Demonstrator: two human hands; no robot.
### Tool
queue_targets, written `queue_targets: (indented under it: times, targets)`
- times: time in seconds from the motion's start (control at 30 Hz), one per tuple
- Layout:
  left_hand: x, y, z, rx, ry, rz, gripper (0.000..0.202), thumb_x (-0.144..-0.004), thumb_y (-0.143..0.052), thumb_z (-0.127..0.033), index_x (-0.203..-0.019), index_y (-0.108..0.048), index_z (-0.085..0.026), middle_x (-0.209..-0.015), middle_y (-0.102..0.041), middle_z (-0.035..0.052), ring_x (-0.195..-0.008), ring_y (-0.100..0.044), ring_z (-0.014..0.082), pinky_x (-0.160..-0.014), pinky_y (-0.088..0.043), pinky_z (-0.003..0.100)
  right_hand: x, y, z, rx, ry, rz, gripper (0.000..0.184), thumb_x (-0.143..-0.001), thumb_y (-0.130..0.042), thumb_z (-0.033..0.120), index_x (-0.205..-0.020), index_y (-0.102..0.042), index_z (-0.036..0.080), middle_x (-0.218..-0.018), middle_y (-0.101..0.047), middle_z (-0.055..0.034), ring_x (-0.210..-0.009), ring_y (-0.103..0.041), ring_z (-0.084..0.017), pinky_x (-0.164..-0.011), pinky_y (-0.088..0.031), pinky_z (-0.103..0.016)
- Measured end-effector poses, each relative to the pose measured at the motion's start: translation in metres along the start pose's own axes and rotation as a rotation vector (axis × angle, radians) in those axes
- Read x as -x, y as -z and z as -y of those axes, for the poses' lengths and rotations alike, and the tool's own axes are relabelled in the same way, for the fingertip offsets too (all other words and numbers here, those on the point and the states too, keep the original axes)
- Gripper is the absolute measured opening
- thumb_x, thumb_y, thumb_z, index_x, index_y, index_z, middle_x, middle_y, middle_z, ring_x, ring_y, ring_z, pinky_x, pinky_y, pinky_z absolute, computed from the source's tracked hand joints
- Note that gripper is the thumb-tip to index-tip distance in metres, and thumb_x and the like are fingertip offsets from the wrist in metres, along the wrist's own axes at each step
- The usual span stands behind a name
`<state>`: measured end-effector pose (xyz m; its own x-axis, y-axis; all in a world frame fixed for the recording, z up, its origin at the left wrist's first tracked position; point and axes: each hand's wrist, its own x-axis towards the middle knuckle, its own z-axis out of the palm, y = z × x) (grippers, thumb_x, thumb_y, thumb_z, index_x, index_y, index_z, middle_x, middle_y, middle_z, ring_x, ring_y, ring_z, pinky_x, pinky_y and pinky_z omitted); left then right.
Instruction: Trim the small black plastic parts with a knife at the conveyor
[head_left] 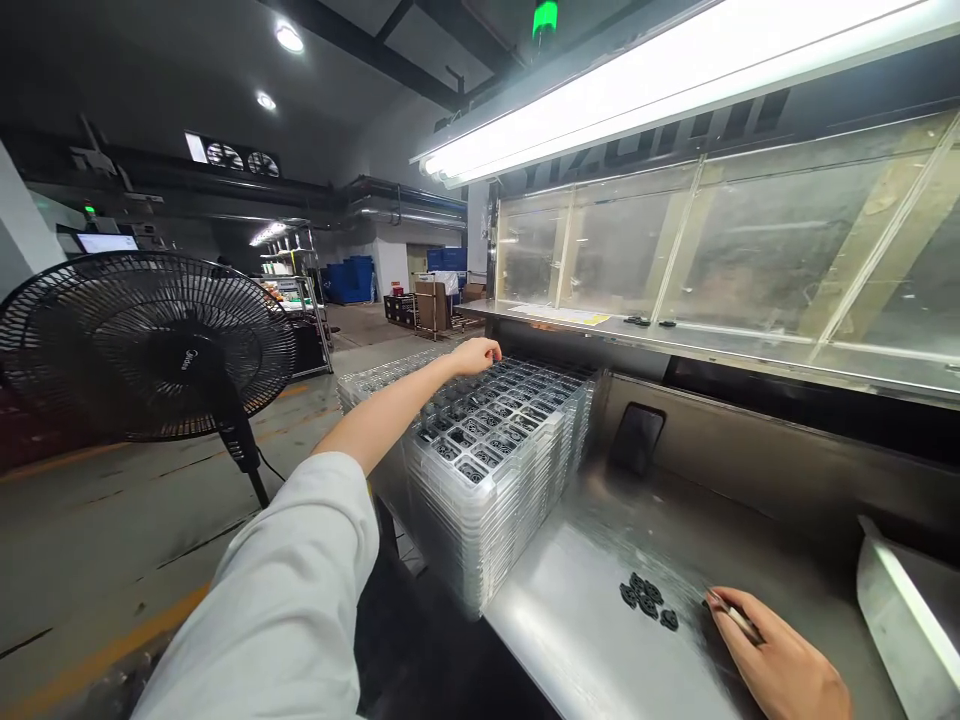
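My left hand [474,356] reaches out over the far part of a clear plastic tray [487,482], the top one of a tall stack. Its fingers curl downward, and whatever they pinch is hidden. Small black parts [474,470] lie in many of the tray's compartments. Down at the right, my right hand [784,655] is closed around a slim pen-like tool [739,622], low over the metal bench [570,610]. A little cluster of black plastic parts [645,595] lies on the bench, left of that hand.
A dark phone-like slab [637,438] leans at the bench's back wall. At the right edge stands a white bin [900,600]. A shelf [570,325] with papers and a few black parts runs above, under a tube lamp [675,90]. A black fan [157,340] stands left.
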<state>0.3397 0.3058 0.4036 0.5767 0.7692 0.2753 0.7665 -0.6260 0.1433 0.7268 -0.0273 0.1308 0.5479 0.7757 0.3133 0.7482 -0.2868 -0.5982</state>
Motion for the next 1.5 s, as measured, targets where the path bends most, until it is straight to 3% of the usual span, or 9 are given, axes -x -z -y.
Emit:
queue_targets:
  times: [0.13,0.27,0.43,0.6,0.87,1.0,1.13,1.3,1.5]
  targets:
    - [0.012,0.013,0.002,-0.006,0.023,0.063,0.025,-0.082,-0.063,-0.021,-0.103,-0.077,-0.017,-0.098,-0.075,0.0042,-0.086,-0.065,0.0164,-0.078,-0.049,0.023,0.000,0.000,0.001,-0.003,0.008,0.000,0.053,-0.065,-0.050,0.074,-0.083,-0.077,0.032,-0.095,-0.078,-0.0020,-0.078,-0.072,-0.030,-0.064,-0.054,-0.038]
    - [0.020,0.014,0.008,-0.031,0.046,0.165,0.017,-0.077,-0.070,-0.029,-0.089,-0.078,-0.021,-0.092,-0.076,0.0024,-0.083,-0.065,0.0160,-0.075,-0.048,0.022,0.001,0.002,0.006,-0.009,0.003,-0.015,0.054,-0.064,-0.049,0.074,-0.081,-0.078,0.032,-0.091,-0.078,-0.0017,-0.078,-0.073,-0.031,-0.064,-0.054,-0.038]
    - [0.016,0.009,0.012,-0.038,0.086,0.234,0.021,-0.077,-0.070,-0.038,-0.086,-0.079,-0.022,-0.089,-0.076,0.0033,-0.080,-0.064,0.0160,-0.072,-0.047,0.022,0.003,0.001,0.007,-0.015,0.037,-0.044,0.051,-0.067,-0.051,0.073,-0.080,-0.078,0.032,-0.086,-0.078,-0.0014,-0.069,-0.071,-0.029,-0.057,-0.051,-0.035]
    - [0.010,0.006,0.008,0.029,0.103,0.270,0.020,-0.075,-0.074,-0.037,-0.079,-0.078,-0.018,-0.074,-0.071,0.0029,-0.069,-0.057,0.0141,-0.062,-0.043,0.023,0.003,0.003,0.011,0.009,0.019,-0.021,0.053,-0.065,-0.049,0.074,-0.080,-0.078,0.032,-0.087,-0.079,-0.0008,-0.071,-0.072,-0.029,-0.060,-0.052,-0.035]
    - [0.015,0.005,0.007,0.109,0.095,0.264,0.027,-0.075,-0.076,-0.045,-0.077,-0.074,-0.018,-0.069,-0.064,0.0006,-0.061,-0.049,0.0118,-0.056,-0.037,0.024,0.004,0.001,0.007,-0.003,0.073,0.005,0.050,-0.069,-0.049,0.071,-0.081,-0.077,0.031,-0.088,-0.078,-0.0013,-0.074,-0.072,-0.028,-0.059,-0.051,-0.033]
    - [0.015,0.010,0.005,0.055,0.093,0.199,0.022,-0.080,-0.072,-0.038,-0.088,-0.074,-0.018,-0.079,-0.069,0.0018,-0.068,-0.056,0.0132,-0.061,-0.042,0.023,0.003,-0.002,0.002,0.012,0.073,0.023,0.049,-0.071,-0.049,0.070,-0.084,-0.077,0.032,-0.090,-0.078,-0.0014,-0.077,-0.072,-0.028,-0.062,-0.052,-0.034]
    - [0.007,0.013,-0.002,-0.053,0.100,0.107,0.019,-0.084,-0.069,-0.031,-0.098,-0.074,-0.021,-0.101,-0.075,0.0034,-0.091,-0.065,0.0175,-0.080,-0.048,0.024,0.002,-0.002,0.003,0.029,0.061,0.054,0.050,-0.071,-0.048,0.069,-0.085,-0.077,0.031,-0.091,-0.078,-0.0022,-0.079,-0.072,-0.029,-0.064,-0.052,-0.035]
    - [-0.005,0.006,-0.009,-0.159,0.106,0.157,0.016,-0.081,-0.072,-0.030,-0.095,-0.078,-0.024,-0.107,-0.077,0.0048,-0.107,-0.068,0.0229,-0.096,-0.049,0.029,0.004,0.004,0.012,0.050,0.029,0.094,0.053,-0.071,-0.044,0.071,-0.086,-0.076,0.032,-0.093,-0.078,-0.0006,-0.080,-0.072,-0.028,-0.067,-0.052,-0.036]
    - [-0.010,-0.002,-0.008,-0.203,0.140,0.237,0.024,-0.085,-0.067,-0.034,-0.103,-0.080,-0.025,-0.111,-0.078,0.0066,-0.106,-0.069,0.0236,-0.095,-0.052,0.029,0.007,0.006,0.016,0.055,0.030,0.098,0.053,-0.073,-0.040,0.070,-0.086,-0.075,0.033,-0.097,-0.078,0.0006,-0.084,-0.073,-0.029,-0.068,-0.052,-0.037]
